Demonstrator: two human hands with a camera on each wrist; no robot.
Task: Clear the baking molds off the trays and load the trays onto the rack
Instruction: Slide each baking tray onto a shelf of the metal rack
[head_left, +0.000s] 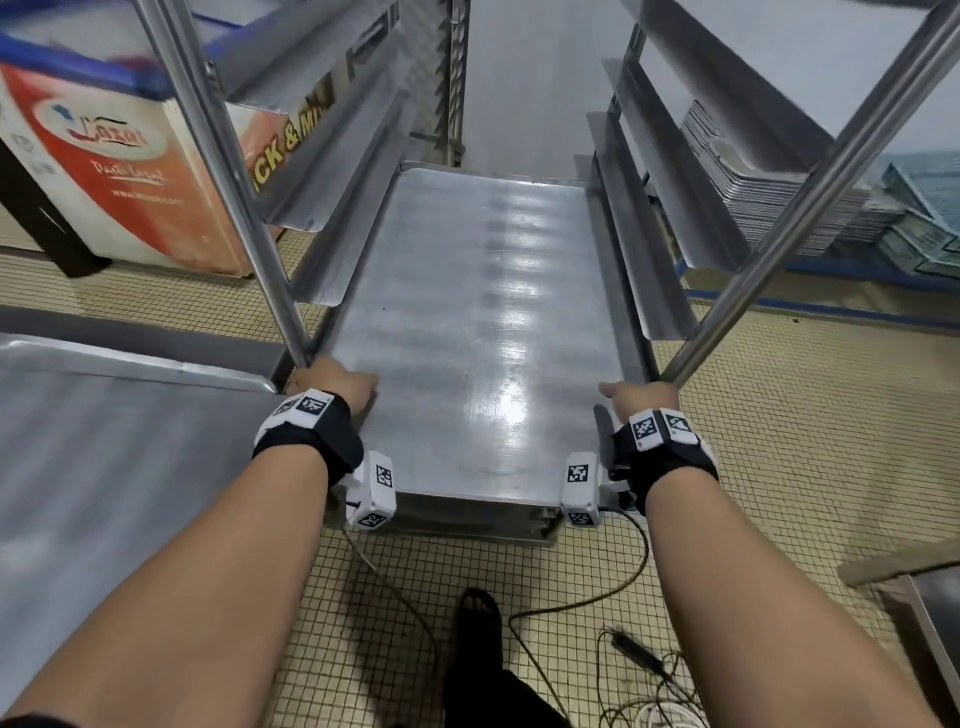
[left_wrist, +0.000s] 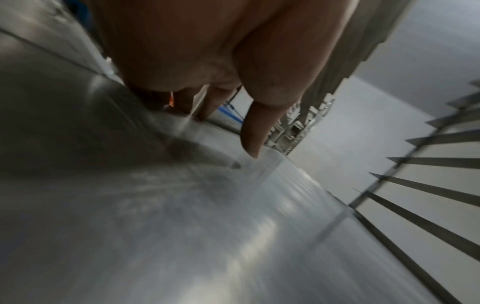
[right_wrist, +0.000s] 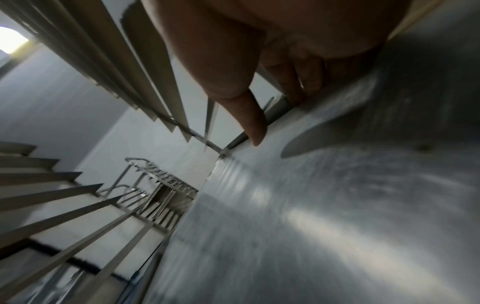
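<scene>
A large bare metal tray (head_left: 467, 322) lies lengthwise between the side rails of the steel rack (head_left: 228, 182), its far end deep inside and its near end sticking out toward me. My left hand (head_left: 337, 379) grips the tray's left edge by the rack's front left post. My right hand (head_left: 634, 397) grips the right edge by the front right post. In the left wrist view the left hand (left_wrist: 223, 131) has its thumb on the tray (left_wrist: 207, 236) and its fingers over the rim. The right hand (right_wrist: 278, 119) holds the tray (right_wrist: 337, 216) the same way. No baking molds are in view.
Edges of more trays (head_left: 467, 519) show just under the near end. Another tray (head_left: 104, 441) lies on a surface at my left. A chest freezer (head_left: 119, 156) stands behind it. Stacked trays (head_left: 779, 208) sit at the right. Cables (head_left: 623, 597) trail on the tiled floor by my foot (head_left: 475, 608).
</scene>
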